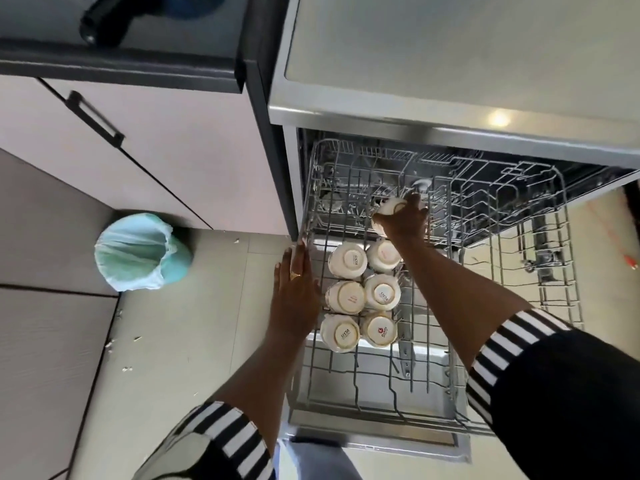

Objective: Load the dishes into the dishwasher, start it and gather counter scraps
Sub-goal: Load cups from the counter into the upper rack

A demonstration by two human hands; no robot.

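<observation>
A: Biggest first. One dishwasher point(450, 64), door down, seen from above. One wire rack point(485, 258) pulled out over the door.

B: Cabinets?

A: One pale cabinet door point(156, 150) to its left with one black handle point(95, 117). Above it is a dark tabletop point(138, 64).

B: On the floor?

A: One bin point(138, 252) with a light blue-green liner, near the cabinet's foot. White scraps point(127, 368) lie scattered on the floor tiles, about five, too small to count surely.

B: Hands?

A: Two, both in striped sleeves. The left hand point(294, 289) lies flat with fingers straight at the rack's left rim, holding nothing, one ring on it. The right hand point(403, 216) reaches further in, fingers wrapped round one cup point(388, 206).

B: Cups total?

A: Seven. Six upside-down cups point(347, 261) stand in the rack's left part, two columns of three, touching or nearly so. The seventh is the gripped one, just beyond that block over the rack.

B: Anything unclear?

A: The gripped cup is mostly covered by the hand. Print on some cup bases is blurred. A black object point(104, 22) on the tabletop is cut off at the top edge, can't identify it. The tub interior is dark behind the wires.
</observation>
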